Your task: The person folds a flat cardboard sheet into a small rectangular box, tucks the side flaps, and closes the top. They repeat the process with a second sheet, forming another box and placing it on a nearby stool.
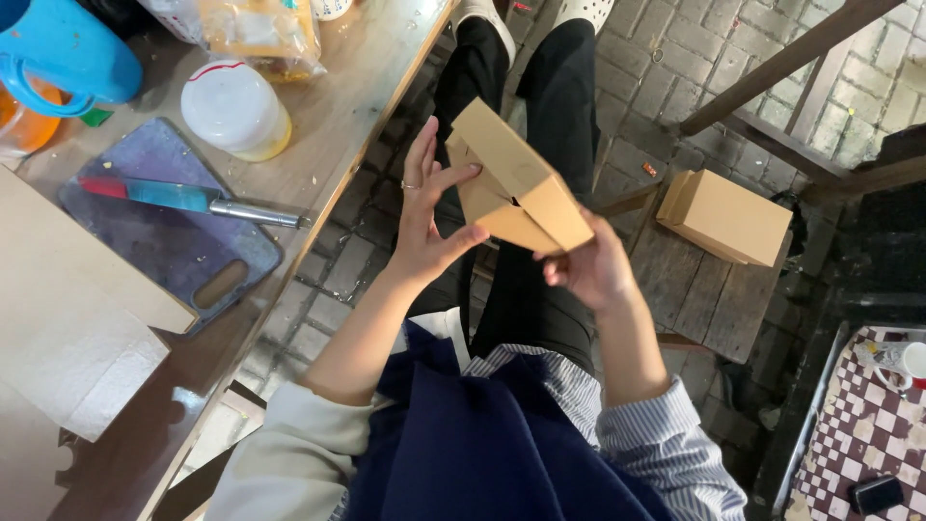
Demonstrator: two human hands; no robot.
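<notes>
A brown cardboard box, partly folded, is held up over my lap in the middle of the view. My left hand presses its fingertips and thumb against the box's left side flaps; a ring shows on one finger. My right hand grips the box from below at its right corner. My legs in black trousers stretch away beneath the box.
A wooden table on the left carries a dark cutting board with a blue-handled knife, a white-lidded jar, a blue jug and flat cardboard sheets. A finished brown box sits on a wooden bench at right.
</notes>
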